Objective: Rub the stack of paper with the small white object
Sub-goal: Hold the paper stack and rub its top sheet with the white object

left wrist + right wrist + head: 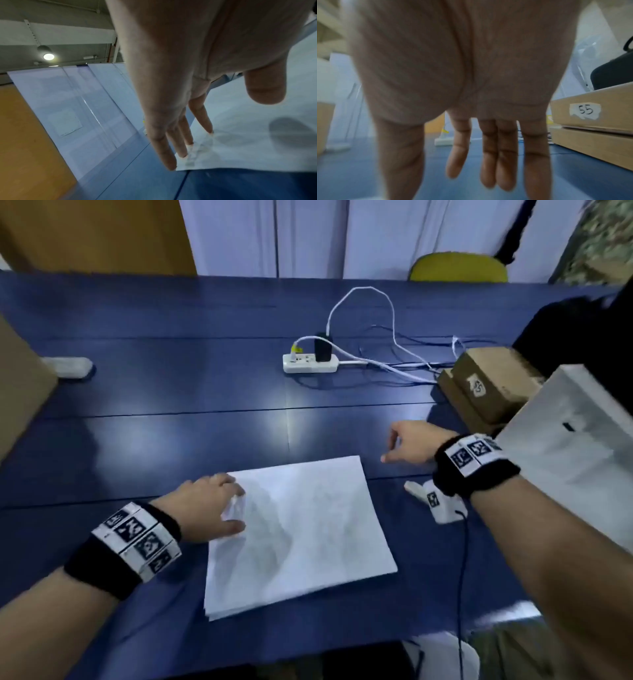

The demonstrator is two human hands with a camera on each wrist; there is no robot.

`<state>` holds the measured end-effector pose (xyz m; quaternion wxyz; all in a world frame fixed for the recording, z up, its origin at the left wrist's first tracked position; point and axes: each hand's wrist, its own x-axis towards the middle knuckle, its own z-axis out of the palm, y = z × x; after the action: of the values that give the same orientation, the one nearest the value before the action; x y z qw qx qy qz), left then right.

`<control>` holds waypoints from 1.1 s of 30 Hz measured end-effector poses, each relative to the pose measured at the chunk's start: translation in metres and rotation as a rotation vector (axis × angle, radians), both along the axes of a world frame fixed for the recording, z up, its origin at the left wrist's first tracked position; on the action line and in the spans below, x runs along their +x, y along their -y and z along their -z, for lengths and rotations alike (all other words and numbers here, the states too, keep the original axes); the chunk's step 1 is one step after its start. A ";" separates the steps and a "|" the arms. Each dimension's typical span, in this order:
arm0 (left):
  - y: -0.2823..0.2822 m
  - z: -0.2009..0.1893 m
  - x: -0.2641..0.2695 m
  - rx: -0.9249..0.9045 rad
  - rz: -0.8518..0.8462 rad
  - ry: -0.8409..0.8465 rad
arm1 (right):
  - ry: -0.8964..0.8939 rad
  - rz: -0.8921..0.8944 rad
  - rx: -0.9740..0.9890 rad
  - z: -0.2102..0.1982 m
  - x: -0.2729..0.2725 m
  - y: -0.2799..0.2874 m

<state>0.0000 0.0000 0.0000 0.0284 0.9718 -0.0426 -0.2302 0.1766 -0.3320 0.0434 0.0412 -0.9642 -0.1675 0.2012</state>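
A stack of white paper lies on the blue table in front of me, with faint grey smudges on its top sheet. My left hand is at the stack's far left corner, its straight fingertips touching the paper and holding nothing. My right hand hovers over bare table just right of the stack's far corner, fingers straight and empty. A small white oblong object lies far off at the table's left side, away from both hands.
A white power strip with cables sits at mid-table. Stacked cardboard boxes and a white box stand at the right. Another cardboard box is at the left edge. A yellow chair is beyond the table.
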 end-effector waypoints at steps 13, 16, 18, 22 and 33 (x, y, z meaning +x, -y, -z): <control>0.004 0.006 -0.010 -0.019 -0.031 0.106 | -0.033 -0.069 -0.422 0.016 -0.038 0.015; 0.001 0.008 -0.011 -0.029 -0.044 0.106 | 0.024 -0.078 -0.218 0.001 -0.045 0.001; -0.002 0.013 -0.011 -0.035 -0.057 0.099 | 0.076 -0.169 -0.059 -0.006 -0.049 -0.023; -0.012 0.013 -0.007 -0.072 -0.060 0.160 | 0.082 -0.399 0.101 -0.005 -0.066 -0.095; -0.048 0.034 -0.008 0.074 -0.064 -0.001 | 0.026 -0.485 0.171 0.038 -0.077 -0.205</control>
<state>-0.0079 0.0483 -0.0337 -0.0003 0.9729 -0.0031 -0.2310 0.0992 -0.1273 0.0052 0.0709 -0.8914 -0.4106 0.1780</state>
